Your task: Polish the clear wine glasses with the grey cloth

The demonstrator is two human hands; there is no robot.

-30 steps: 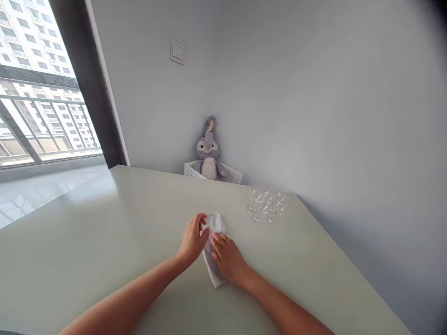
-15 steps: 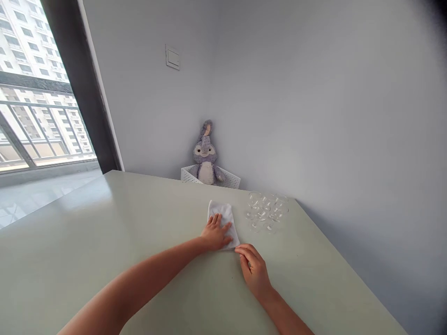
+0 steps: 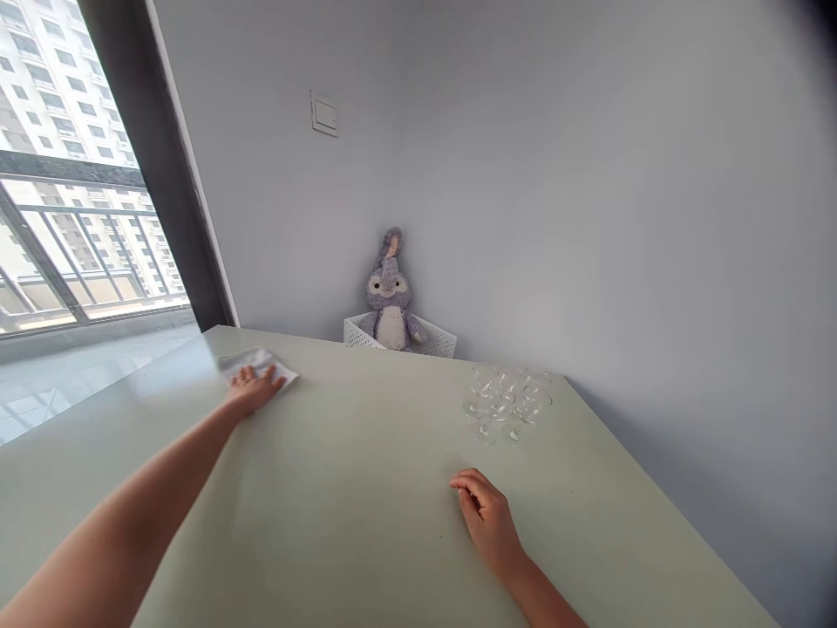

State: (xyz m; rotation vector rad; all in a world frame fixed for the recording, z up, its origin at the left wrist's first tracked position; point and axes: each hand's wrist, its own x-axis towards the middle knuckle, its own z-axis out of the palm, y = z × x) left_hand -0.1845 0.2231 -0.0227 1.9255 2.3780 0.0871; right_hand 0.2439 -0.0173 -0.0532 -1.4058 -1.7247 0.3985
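Note:
My left hand (image 3: 254,390) lies flat on a folded white cloth (image 3: 282,370) near the far left corner of the pale green table (image 3: 353,488). Its fingers are stretched out and spread over the cloth, which is slightly blurred. My right hand (image 3: 484,515) rests on the table, right of the middle, with its fingers curled loosely together and nothing visible in them. Beyond it, towards the far right corner, stand several clear stemmed glasses (image 3: 502,403) grouped close together. Their overlapping outlines are hard to separate.
Behind the table's far edge, a purple-grey plush toy (image 3: 391,324) sits in a white perforated basket (image 3: 437,342). A grey wall (image 3: 588,218) runs along the right side. At the left are a dark door frame (image 3: 153,157) and a balcony railing (image 3: 98,235).
My left hand has slid the cloth far to the left across the table. My right hand no longer touches the cloth's corner and stays in nearly the same place.

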